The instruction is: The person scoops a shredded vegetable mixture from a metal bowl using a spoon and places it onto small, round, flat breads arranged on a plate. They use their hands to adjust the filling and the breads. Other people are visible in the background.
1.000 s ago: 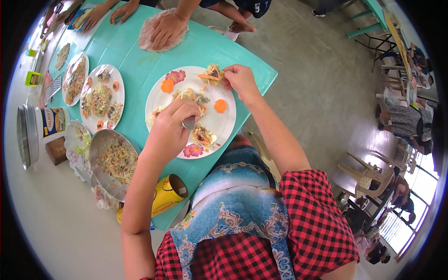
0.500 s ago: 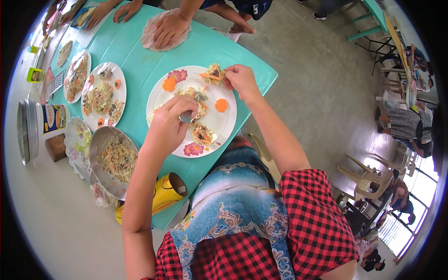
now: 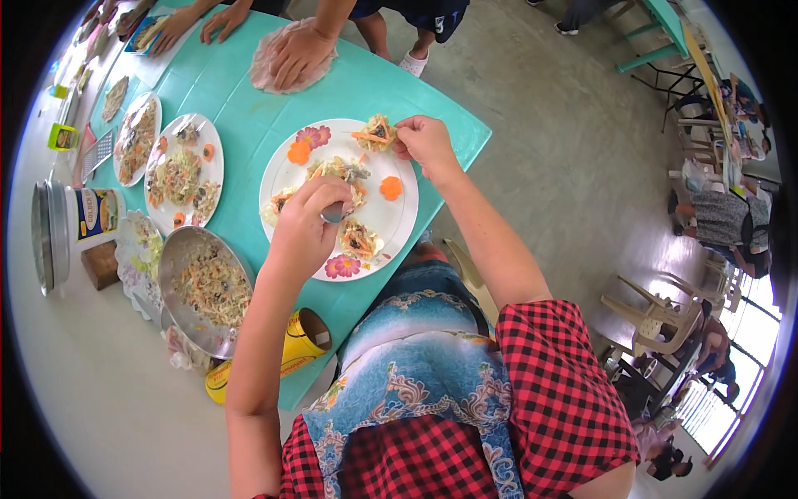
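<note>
The work in hand is the dressing of a white plate (image 3: 399, 218) that sits at the centre of the frame on a turquoise table (image 3: 249, 116).

Left hand (image 3: 309, 226): over the middle of the plate, fingers curled shut around a small metal utensil (image 3: 334, 215), seemingly a spoon, its tip down in the shredded vegetable filling (image 3: 339, 171).

Right hand (image 3: 426, 141): at the plate's upper right rim, thumb and fingertips pinched on a filled portion (image 3: 374, 131) topped with an orange strip.

Condition of the plate: two carrot flower slices are set, one at upper left (image 3: 298, 152) and one at right (image 3: 391, 188). Pink flower garnishes lie at the upper rim (image 3: 316, 135) and the lower rim (image 3: 342, 266). Filling portions lie at the left, centre and lower centre. In my judgement the arrangement is well advanced but unfinished: both hands are on the food, and bare white gaps show between portions.

Surroundings: a metal bowl (image 3: 187, 249) of mixed filling, lower left, holds plenty of supply. Two more served plates (image 3: 218, 158) stand toward the upper left. A yellow cylindrical container (image 3: 291, 349) lies on its side at the table's lower edge. At the top of the frame another person's hand (image 3: 295, 51) presses flat on a round pale wrapper (image 3: 266, 71).
</note>
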